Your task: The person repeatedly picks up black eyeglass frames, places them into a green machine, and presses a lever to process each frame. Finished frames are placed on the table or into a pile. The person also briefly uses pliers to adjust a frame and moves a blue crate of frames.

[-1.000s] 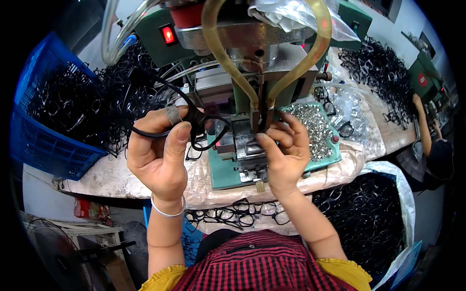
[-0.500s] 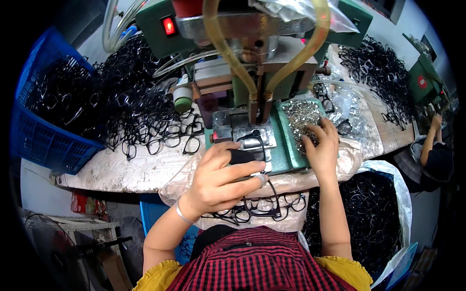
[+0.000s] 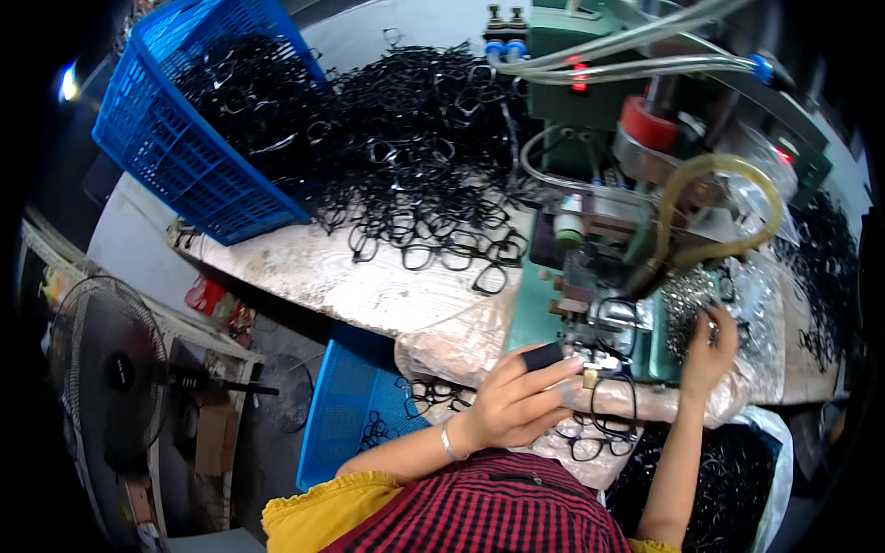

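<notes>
view is swinging left vs 0.5 s ago, left hand (image 3: 518, 402) still pinching black glasses frame (image 3: 633, 391) at green press (image 3: 590, 124), right hand (image 3: 708, 358) still reaching into metal-bits tray (image 3: 657, 343), can't tell if gripping any, yellow hose (image 3: 721, 162) looping across press, blue basket (image 3: 173, 129) sitting far left
</notes>
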Tool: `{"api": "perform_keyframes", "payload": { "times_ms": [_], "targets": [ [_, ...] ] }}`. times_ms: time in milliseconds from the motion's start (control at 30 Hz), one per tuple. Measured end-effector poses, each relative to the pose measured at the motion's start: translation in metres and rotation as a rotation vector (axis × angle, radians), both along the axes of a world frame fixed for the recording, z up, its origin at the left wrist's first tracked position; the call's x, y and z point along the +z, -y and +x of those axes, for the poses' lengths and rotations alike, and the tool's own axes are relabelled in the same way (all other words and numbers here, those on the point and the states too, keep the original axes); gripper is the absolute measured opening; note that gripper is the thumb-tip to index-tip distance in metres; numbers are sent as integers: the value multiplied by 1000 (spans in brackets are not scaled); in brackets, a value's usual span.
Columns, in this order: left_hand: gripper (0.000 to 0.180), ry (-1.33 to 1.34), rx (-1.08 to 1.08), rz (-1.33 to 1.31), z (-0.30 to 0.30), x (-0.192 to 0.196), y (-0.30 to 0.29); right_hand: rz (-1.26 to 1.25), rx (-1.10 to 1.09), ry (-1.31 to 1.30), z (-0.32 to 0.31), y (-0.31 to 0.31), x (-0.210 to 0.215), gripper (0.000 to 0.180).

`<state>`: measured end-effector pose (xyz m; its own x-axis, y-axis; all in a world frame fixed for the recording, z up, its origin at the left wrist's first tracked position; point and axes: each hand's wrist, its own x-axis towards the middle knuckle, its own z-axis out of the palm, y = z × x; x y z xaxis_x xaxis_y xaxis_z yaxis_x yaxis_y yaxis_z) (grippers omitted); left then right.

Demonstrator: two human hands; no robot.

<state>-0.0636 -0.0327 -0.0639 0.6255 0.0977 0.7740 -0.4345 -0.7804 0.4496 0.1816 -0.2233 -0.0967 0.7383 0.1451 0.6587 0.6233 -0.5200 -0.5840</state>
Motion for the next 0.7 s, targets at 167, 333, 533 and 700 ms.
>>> {"api": "perform_keyframes", "payload": {
  "times_ms": [167,333,533,700],
  "targets": [
    [20,23,731,-184,-47,10,-92,919,-16,-356,-5,8,-21,21],
    [15,-213,870,113,-35,23,-199,723,212,-418,13,-38,-3,18],
    [34,-739,916,420,5,-53,-221,500,248,-410,2,-31,-1,15],
    [22,-675,1016,401,-9,-56,-211,199,-5,-224,-34,28,-4,13]
  ]
}}
